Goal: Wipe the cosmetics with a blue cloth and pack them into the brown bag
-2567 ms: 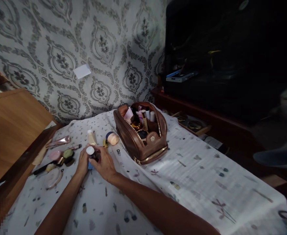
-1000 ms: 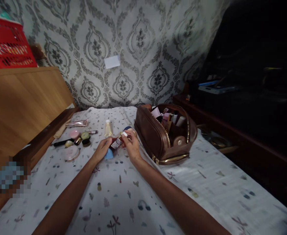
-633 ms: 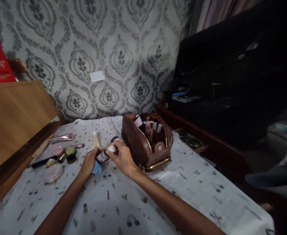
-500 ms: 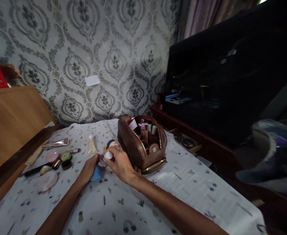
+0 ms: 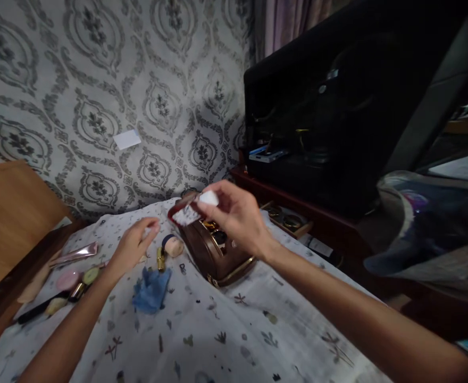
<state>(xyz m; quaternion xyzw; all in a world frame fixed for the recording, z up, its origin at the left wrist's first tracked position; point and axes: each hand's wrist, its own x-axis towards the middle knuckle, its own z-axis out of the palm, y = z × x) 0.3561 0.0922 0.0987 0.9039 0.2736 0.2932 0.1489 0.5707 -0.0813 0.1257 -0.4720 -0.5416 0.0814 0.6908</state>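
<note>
My right hand (image 5: 237,218) is raised over the brown cosmetic bag (image 5: 202,247), fingers closed on a small white-capped bottle (image 5: 186,215). The bottle is tilted sideways; its body looks speckled white with a red edge, slightly blurred. The bag gapes with its zip undone, partly hidden behind the hand. To its left, my left hand (image 5: 132,247) hovers above the sheet with nothing in it, fingers loosely bent and apart. Below it lies a crumpled blue cloth (image 5: 151,290). Between cloth and bag are a gold tube (image 5: 160,259) and a dark-lidded beige jar (image 5: 173,245).
At the left of the patterned sheet (image 5: 202,330) lie a pink shiny tube (image 5: 75,254), a pink round compact (image 5: 67,280), a green-topped pot (image 5: 91,274) and a black-handled brush (image 5: 38,309). A dark television (image 5: 317,106) and an open drawer (image 5: 287,218) stand right of the bag.
My right hand has lifted the bottle up and over the bag. My left hand has let go of the blue cloth, which lies spread on the sheet. The view has swung right.
</note>
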